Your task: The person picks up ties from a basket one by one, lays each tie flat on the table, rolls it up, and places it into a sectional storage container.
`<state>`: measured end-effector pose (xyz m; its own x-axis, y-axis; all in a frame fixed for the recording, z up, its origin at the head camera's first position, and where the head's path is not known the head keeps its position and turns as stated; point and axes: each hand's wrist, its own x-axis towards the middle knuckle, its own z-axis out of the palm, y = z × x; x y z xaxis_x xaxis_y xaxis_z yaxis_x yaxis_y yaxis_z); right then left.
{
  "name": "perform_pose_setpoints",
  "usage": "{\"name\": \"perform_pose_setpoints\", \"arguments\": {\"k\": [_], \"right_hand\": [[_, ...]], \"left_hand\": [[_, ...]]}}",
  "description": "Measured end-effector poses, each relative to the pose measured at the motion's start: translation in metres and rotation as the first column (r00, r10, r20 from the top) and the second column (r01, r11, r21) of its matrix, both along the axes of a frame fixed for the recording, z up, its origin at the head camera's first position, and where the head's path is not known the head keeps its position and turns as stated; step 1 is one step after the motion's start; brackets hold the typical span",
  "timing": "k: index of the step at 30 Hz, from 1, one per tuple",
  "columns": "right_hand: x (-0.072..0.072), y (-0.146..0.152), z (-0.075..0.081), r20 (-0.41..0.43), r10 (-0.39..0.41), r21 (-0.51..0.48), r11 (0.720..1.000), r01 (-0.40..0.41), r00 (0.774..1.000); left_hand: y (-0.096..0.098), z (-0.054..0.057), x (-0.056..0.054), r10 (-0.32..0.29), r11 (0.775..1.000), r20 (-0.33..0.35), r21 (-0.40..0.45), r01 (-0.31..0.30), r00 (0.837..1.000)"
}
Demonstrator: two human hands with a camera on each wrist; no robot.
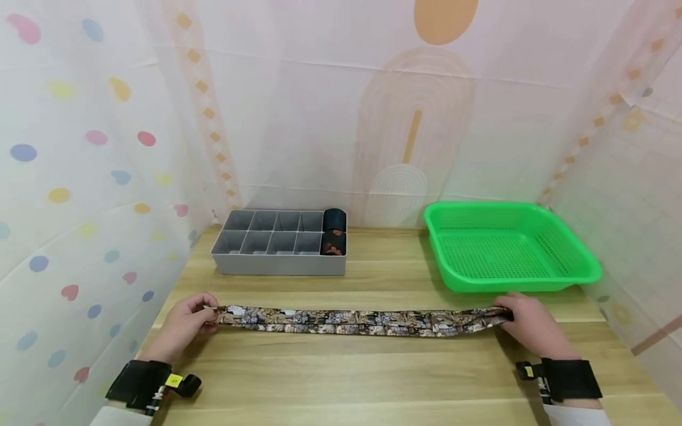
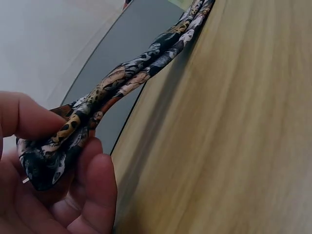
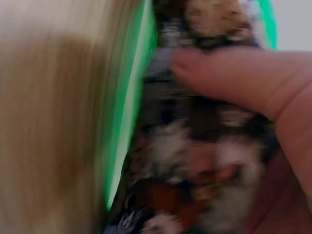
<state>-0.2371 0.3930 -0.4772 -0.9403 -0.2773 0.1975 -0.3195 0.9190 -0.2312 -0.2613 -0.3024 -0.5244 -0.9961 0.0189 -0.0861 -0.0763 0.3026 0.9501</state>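
A long, narrow strip of cloth (image 1: 341,322), folded lengthwise and printed in black, tan, grey and rust, stretches between both hands low over the table. My left hand (image 1: 187,322) pinches its left end between thumb and fingers; in the left wrist view the folded layers of the cloth (image 2: 122,80) bunch at the fingertips. At the other end, my right hand (image 1: 533,325) grips the cloth, thumb on the near face. The right wrist view is blurred, with the printed cloth (image 3: 195,146) filling much of it beneath the thumb.
A grey divided box (image 1: 282,265) stands behind the cloth on the wooden table (image 1: 341,378). Two dark rolled cloths (image 1: 334,243) sit in its rightmost compartments. A green perforated basket (image 1: 524,283) stands at the back right, close behind my right hand. Patterned curtains hang behind and at both sides.
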Motion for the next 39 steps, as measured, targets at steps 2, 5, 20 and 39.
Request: {"name": "perform_pose_setpoints", "arguments": {"k": [2, 5, 20, 39], "right_hand": [[0.002, 0.007, -0.005, 0.083, 0.0, -0.047, 0.999, 0.004, 0.997], [0.006, 0.019, -0.01, 0.163, 0.029, -0.124, 0.992, -0.009, 0.986], [0.007, 0.048, -0.016, 0.305, 0.149, -0.427, 0.904, -0.005, 0.941], [0.004, 0.062, -0.013, 0.551, -0.166, -0.342, 0.849, 0.403, 0.818]], "left_hand": [[0.001, -0.001, -0.001, -0.005, 1.0, 0.0, -0.014, 0.005, 1.0], [0.003, -0.001, -0.001, 0.006, 1.0, 0.002, -0.019, -0.006, 1.0], [0.0, -0.003, 0.002, 0.027, 0.999, 0.023, -0.03, -0.026, 0.999], [0.001, -0.01, 0.0, -0.009, 0.999, 0.103, 0.046, 0.005, 0.995]]}}
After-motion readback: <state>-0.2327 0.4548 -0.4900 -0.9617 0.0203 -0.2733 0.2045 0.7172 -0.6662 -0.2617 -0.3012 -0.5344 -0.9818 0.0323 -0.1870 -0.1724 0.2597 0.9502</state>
